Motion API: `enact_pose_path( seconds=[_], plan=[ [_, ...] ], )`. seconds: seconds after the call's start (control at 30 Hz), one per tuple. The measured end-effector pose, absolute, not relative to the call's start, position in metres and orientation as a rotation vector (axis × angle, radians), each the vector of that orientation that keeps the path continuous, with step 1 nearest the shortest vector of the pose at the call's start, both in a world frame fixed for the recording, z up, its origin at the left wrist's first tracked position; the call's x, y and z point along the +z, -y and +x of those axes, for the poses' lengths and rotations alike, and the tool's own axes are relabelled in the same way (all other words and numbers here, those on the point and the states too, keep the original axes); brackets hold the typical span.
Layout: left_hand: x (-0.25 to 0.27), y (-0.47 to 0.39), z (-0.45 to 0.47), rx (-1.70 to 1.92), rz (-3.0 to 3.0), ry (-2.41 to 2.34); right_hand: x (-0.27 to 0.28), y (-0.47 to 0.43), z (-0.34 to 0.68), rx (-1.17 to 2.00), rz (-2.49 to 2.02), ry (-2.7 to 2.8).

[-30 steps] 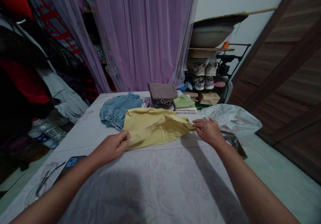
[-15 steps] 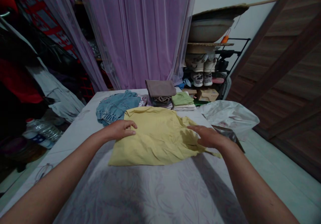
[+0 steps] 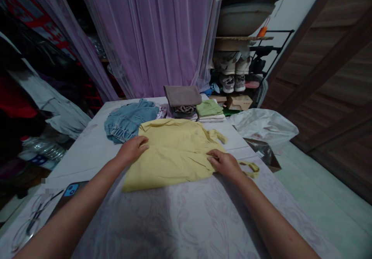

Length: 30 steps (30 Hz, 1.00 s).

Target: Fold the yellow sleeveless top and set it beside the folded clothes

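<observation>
On the left edge of a soft yellow cloth garment [image 3: 171, 158], the left hand [image 3: 133, 149] sits with thumb and fingers a little apart, while the right hand [image 3: 225, 163] is curled in at the right edge; honestly can't tell if either is actually pinching fabric. A second ago that garment was bunched between both hands; now it's lying mostly flat, and the right hand has come inward, so I'd say the smoothing's mostly done except the right end. A thin looped yellow strap [image 3: 255, 167] trails out past the wrist (that'd be the bit I'd tuck in).

Further out, a crumpled blue denim piece [image 3: 130, 120] crowds the far left corner, and a folded brown cloth [image 3: 183, 96] tops the stack just beyond the garment, beside a folded green cloth [image 3: 209, 108]. So not much room on the far side. Best open space is the near stretch of the pale floral-patterned bedding [image 3: 188, 224]. Off the right edge there's a translucent white plastic bag [image 3: 266, 125]; near left, watch the dark phone with a blue camera patch [image 3: 70, 190], close to the forearm.
</observation>
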State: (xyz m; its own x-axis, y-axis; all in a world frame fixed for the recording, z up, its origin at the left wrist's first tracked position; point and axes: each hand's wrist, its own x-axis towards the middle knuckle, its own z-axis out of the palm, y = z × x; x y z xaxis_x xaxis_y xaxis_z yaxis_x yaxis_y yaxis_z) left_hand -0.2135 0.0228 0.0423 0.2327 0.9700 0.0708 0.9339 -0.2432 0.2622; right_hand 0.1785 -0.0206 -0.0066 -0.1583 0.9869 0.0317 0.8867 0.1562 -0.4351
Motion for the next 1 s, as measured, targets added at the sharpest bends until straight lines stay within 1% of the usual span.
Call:
enact_pose_path(
  seconds=[0.1, 0.2, 0.37, 0.57, 0.67, 0.77, 0.87, 0.93, 1.0],
  plan=[
    [0.025, 0.007, -0.194, 0.509, 2.516, -1.839, -0.018, 0.023, 0.174, 0.282, -1.78, 2.111],
    [-0.001, 0.039, -0.163, 0.43, 2.616, -1.657, -0.024, 0.026, 0.172, 0.2, -1.736, 2.076],
    [-0.036, 0.065, -0.134, 0.297, 2.534, -1.727, -0.033, 0.03, 0.172, 0.106, -1.702, 2.021],
    [-0.033, 0.067, -0.133, 0.124, 2.428, -1.855, -0.044, 0.034, 0.176, -0.13, -1.786, 1.88],
    [-0.029, 0.068, -0.13, 0.1, 2.373, -1.925, -0.041, 0.042, 0.165, -0.22, -1.733, 1.833],
    [-0.027, 0.068, -0.128, 0.116, 2.358, -1.957, -0.034, 0.058, 0.135, -0.172, -1.536, 1.997],
    [-0.025, 0.067, -0.128, 0.11, 2.339, -1.996, -0.029, 0.075, 0.101, 0.04, -1.264, 2.399],
    [-0.023, 0.067, -0.129, 0.087, 2.315, -2.047, -0.028, 0.081, 0.089, 0.187, -1.217, 2.563],
    [-0.022, 0.066, -0.132, 0.074, 2.304, -2.091, -0.028, 0.08, 0.09, 0.284, -1.279, 2.614]
  ],
)
